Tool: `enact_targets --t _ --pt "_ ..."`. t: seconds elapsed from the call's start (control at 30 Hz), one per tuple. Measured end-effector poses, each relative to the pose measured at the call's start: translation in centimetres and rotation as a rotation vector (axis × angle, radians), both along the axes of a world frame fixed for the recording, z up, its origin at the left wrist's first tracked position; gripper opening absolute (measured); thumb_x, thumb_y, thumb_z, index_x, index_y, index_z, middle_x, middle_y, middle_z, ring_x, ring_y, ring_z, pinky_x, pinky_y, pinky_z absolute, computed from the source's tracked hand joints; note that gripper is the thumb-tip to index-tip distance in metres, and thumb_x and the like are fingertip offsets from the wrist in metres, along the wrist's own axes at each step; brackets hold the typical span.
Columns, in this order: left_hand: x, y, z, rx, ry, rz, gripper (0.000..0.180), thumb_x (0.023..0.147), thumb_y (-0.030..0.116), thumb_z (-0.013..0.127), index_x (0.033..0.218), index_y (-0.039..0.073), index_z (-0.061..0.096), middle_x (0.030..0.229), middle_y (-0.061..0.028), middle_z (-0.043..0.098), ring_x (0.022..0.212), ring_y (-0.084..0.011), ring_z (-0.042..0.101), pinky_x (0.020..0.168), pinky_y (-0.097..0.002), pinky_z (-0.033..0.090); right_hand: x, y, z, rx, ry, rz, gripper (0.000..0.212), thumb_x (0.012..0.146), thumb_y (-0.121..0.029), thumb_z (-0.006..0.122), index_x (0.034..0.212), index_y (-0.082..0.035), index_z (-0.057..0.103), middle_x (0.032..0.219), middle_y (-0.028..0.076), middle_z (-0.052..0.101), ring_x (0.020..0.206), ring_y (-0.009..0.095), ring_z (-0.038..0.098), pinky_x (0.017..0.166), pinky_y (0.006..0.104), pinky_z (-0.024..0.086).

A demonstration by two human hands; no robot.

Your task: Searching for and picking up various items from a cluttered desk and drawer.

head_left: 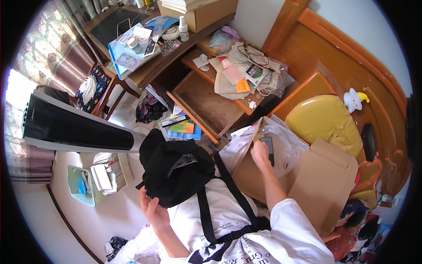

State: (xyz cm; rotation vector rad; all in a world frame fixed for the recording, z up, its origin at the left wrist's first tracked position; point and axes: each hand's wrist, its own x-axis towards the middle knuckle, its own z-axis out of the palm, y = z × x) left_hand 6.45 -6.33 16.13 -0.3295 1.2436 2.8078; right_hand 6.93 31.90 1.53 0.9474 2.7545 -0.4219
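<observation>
A black cloth bag (176,169) with a grey patch lies bunched over my lap. At its lower left edge, my left hand (154,211) has its fingers curled against the fabric, and part of its grip is hidden. My right hand (260,154) reaches into an open cardboard box (318,176) on my right. Its fingers close around a dark grey rectangular device (270,149). Clear bubble wrap (288,141) lies in the box beside the device, and white cloth (235,149) hangs by the near left side.
Ahead, a pulled-out wooden drawer (206,99) stands below a cluttered desk (149,77). Papers and a cloth bag (224,83) cover the cabinet top. A tall black air conditioner (79,125) leans in from the left. Plastic bins (81,200) hold papers. A yellow-cushioned chair (314,116) is at right.
</observation>
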Motion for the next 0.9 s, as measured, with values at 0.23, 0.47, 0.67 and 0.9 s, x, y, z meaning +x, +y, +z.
enact_targets --t 0.23,0.47,0.67,0.9 --pt "-0.5 0.9 0.1 -0.013 -0.017 0.007 0.048 0.077 -0.008 0.049 0.123 0.0 0.049 0.121 -0.0127 0.057 0.114 -0.0228 0.055 0.098 -0.0355 0.046 2.8 2.3 2.6 -0.821 0.231 -0.41 0.015 0.082 -0.012 0.053 0.07 -0.003 0.052 0.054 0.006 0.055 0.042 0.012 0.052 0.037 0.0244 0.038" --pt "-0.8 1.4 0.6 -0.025 -0.08 0.012 0.05 0.072 -0.007 0.05 0.121 -0.001 0.046 0.118 -0.013 0.057 0.11 -0.0214 0.056 0.095 -0.031 0.045 4.6 1.1 8.9 -1.503 0.574 -0.457 0.008 0.086 -0.008 0.053 0.078 -0.007 0.051 0.053 -0.003 0.044 0.041 0.006 0.038 0.037 0.0219 0.028" --pt "-0.7 1.9 -0.2 -0.047 -0.034 -0.052 0.048 0.073 -0.006 0.051 0.121 0.001 0.048 0.119 -0.0111 0.057 0.113 -0.0217 0.055 0.099 -0.0332 0.043 1.3 -8.7 16.7 -0.135 0.891 0.862 0.012 0.068 -0.005 0.068 0.077 -0.007 0.061 0.065 0.001 0.051 0.055 0.016 0.053 0.05 0.0265 0.044" --pt "0.1 1.0 -0.1 -0.041 -0.085 0.015 0.05 0.071 -0.007 0.049 0.121 0.001 0.048 0.119 -0.0114 0.056 0.112 -0.0224 0.055 0.099 -0.0328 0.044 -0.3 -12.1 16.8 -0.133 0.982 1.185 0.016 0.066 -0.005 0.067 0.082 -0.008 0.064 0.063 -0.004 0.048 0.054 0.009 0.048 0.045 0.0211 0.036"
